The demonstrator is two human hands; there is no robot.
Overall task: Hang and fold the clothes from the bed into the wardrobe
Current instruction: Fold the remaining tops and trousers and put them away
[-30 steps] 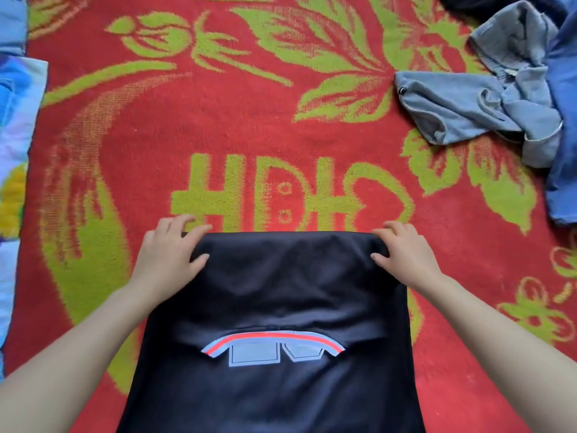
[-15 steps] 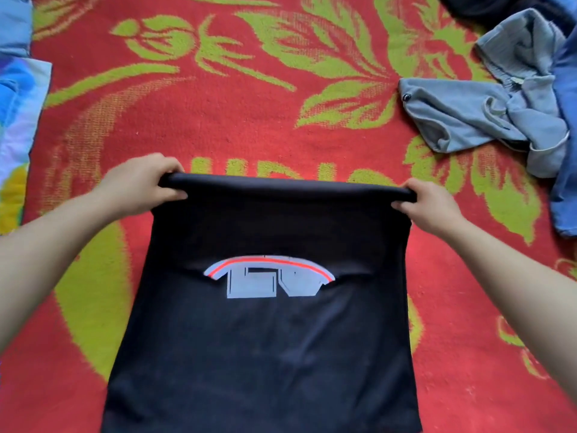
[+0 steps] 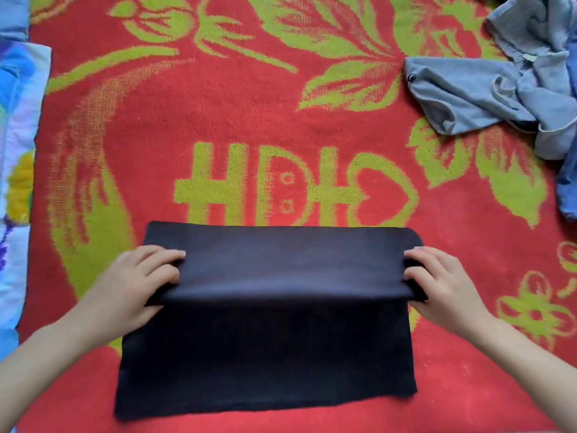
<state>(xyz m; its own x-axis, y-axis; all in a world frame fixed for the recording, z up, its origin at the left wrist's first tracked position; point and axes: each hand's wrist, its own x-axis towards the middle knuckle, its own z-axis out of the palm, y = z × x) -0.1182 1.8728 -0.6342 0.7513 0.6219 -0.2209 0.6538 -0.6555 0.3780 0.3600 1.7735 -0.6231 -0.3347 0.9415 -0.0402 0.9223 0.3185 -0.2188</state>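
Black shirt point(image 3: 274, 339) lies long axis left-right on red blanket point(image 3: 218, 120); left hand point(image 3: 131, 289), right hand point(image 3: 443, 282) each pinch raised fold's ends, equally near.

- Black garment point(image 3: 265, 339): plain dark cloth, spread flat, far part folded back over near part, fold edge lifted.
- Grey garment point(image 3: 462, 98): crumpled heap, far right, well apart from it.
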